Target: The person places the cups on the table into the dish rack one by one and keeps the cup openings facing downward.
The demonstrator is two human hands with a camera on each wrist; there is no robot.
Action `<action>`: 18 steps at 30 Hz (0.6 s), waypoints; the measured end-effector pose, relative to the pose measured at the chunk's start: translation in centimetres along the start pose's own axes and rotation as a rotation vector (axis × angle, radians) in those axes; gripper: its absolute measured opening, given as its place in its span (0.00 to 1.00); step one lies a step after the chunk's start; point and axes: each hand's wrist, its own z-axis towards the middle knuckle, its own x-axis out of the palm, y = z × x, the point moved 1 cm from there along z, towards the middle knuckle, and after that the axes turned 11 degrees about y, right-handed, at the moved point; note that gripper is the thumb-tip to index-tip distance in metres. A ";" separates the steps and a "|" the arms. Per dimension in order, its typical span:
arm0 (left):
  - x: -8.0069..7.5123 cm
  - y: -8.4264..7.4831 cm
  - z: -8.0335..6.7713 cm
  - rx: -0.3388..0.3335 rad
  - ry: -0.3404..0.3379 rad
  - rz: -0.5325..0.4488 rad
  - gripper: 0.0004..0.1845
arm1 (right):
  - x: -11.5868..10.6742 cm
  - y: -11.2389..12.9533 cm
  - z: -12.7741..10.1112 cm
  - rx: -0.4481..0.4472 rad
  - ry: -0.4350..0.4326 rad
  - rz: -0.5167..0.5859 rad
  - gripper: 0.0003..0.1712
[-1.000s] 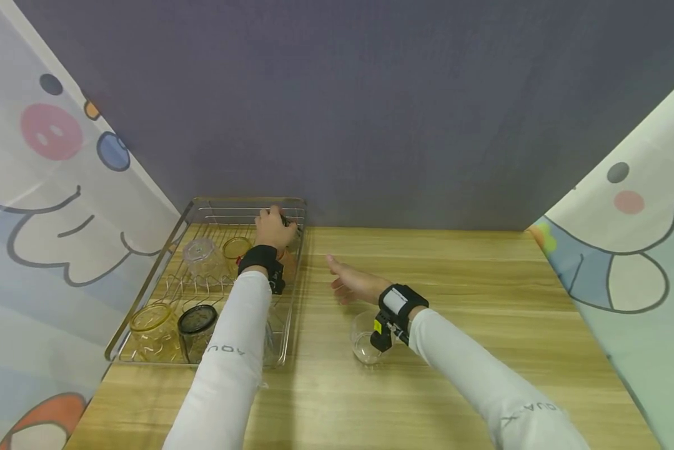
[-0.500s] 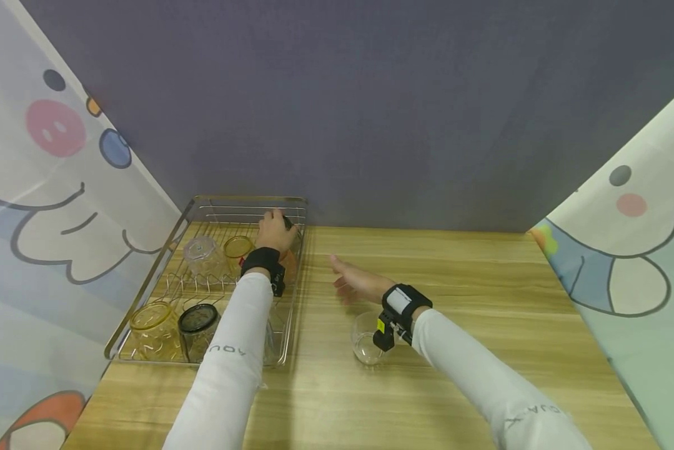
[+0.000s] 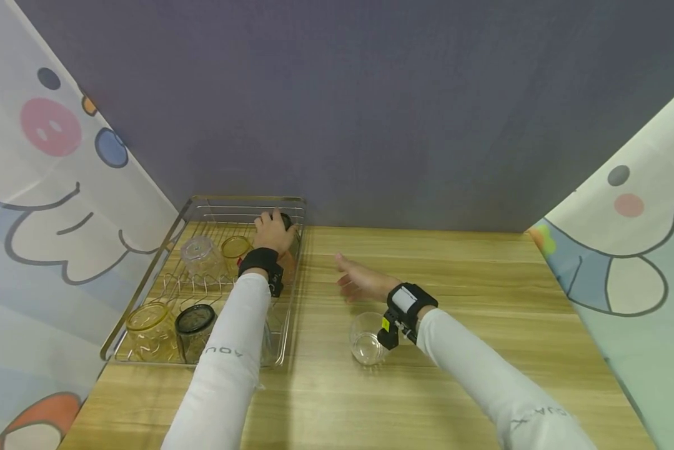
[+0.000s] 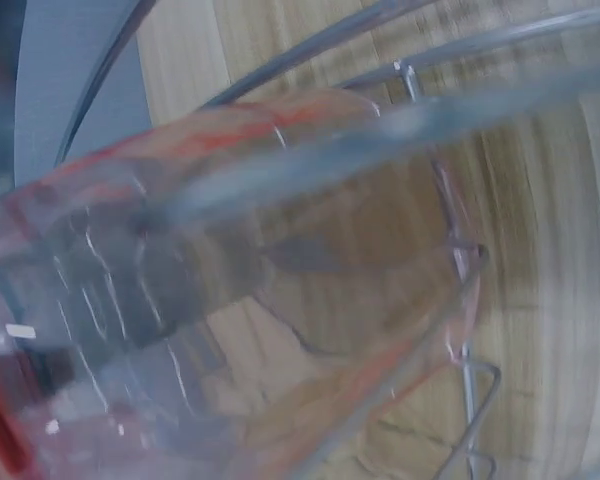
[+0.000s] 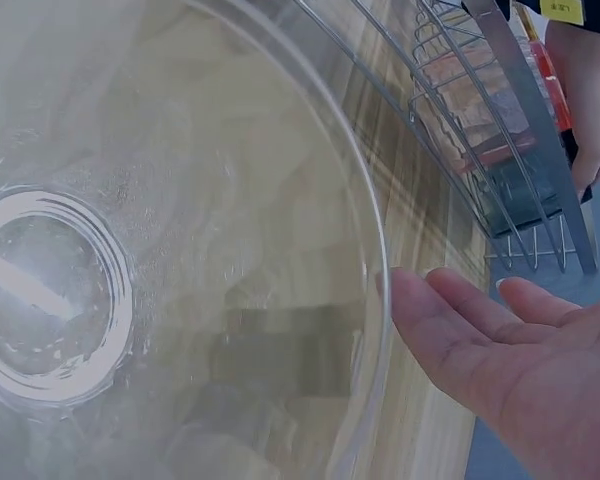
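My left hand [image 3: 273,233] reaches into the wire dish rack and grips a dark glass [image 3: 285,220] from above at the back right corner; fingers cover most of it. In the left wrist view an orange-pink glass [image 4: 350,230] lies close to the lens, behind a blurred wire. My right hand [image 3: 365,281] is held with fingers extended and thumb raised, holding nothing. Below it a clear glass [image 3: 368,342] stands on the table. The right wrist view looks into this glass, and the fingertips [image 5: 405,290] overlap its rim there.
The metal dish rack [image 3: 145,275] takes up the left of the wooden table [image 3: 455,375]. In it stand a clear glass [image 3: 203,257], a yellow glass [image 3: 235,248], an amber glass [image 3: 152,334] and a dark glass at the front [image 3: 195,331]. A grey wall [image 3: 370,125] rises behind.
My right hand has drifted slightly to the right and up. The left hand stays at the same rack corner, with a little more of the dark glass showing.
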 end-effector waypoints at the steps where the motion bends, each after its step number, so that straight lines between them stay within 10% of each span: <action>1: 0.0 0.1 0.0 0.006 0.016 0.002 0.39 | -0.1 -0.2 0.1 0.001 -0.004 0.003 0.45; 18: -1.8 1.9 0.0 0.162 -0.004 -0.287 0.36 | -2.5 -0.4 -0.5 -0.029 -0.049 0.103 0.45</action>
